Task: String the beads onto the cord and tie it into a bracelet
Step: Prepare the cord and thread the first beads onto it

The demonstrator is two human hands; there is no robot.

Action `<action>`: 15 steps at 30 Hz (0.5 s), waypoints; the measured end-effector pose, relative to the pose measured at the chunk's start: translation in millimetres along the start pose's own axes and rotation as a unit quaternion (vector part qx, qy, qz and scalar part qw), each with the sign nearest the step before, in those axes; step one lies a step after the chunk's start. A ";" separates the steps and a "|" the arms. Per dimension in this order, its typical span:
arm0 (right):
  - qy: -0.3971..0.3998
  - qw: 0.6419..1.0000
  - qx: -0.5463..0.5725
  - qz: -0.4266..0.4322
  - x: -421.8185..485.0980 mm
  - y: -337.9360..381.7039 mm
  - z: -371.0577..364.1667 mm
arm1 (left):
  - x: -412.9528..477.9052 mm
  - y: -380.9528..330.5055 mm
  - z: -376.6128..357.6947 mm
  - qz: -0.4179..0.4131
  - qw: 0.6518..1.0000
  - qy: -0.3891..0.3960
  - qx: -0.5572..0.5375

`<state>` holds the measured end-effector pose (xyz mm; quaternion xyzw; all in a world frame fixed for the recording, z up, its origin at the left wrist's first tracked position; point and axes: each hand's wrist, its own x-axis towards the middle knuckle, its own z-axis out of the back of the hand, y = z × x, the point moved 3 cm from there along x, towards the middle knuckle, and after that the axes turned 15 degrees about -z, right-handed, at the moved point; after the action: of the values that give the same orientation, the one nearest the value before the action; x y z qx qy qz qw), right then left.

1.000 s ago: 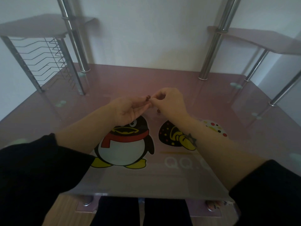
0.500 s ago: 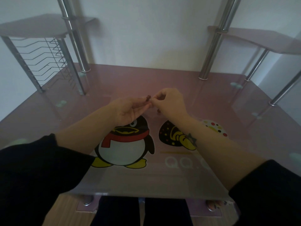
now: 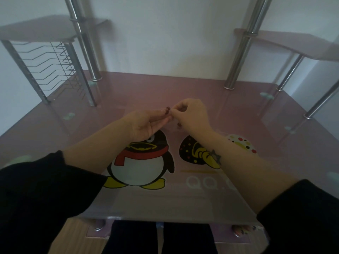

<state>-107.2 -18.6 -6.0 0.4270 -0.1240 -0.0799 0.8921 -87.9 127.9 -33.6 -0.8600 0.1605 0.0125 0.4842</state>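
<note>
My left hand [image 3: 146,123] and my right hand [image 3: 192,116] meet above the middle of the pink glass table [image 3: 183,92]. Small dark red beads [image 3: 167,110] sit at my left fingertips, pinched between thumb and fingers. My right hand pinches close against them, thumb and forefinger closed on what seems to be the thin cord, which is too fine to make out. One more dark bead [image 3: 179,124] shows just under my right palm; whether it hangs on the cord or lies on the glass I cannot tell.
The tabletop carries a printed penguin picture [image 3: 141,160] under my forearms. Chrome posts [image 3: 236,57] rise at the back left and right, holding small pink shelves. A wire rack [image 3: 47,68] stands at the back left. The table's front edge is near my body.
Both hands stay almost still, pinched together at the beads; only slight finger shifts.
</note>
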 end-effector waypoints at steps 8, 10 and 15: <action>0.010 1.000 -0.007 0.006 -0.1 -0.3 -1.3 | -2.0 0.0 -0.3 -0.003 1.000 0.000 0.004; 0.013 1.000 -0.009 0.008 0.2 -0.6 -1.7 | -2.4 -0.4 -0.7 -0.007 1.000 -0.004 0.006; 0.017 1.000 -0.012 0.018 -0.3 -1.1 -2.0 | -2.6 -0.5 -0.7 -0.004 1.000 -0.013 0.015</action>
<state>-106.9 -17.7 -8.1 0.4151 -0.1160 -0.0582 0.9005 -90.4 128.2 -32.4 -0.8530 0.1510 0.0193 0.4992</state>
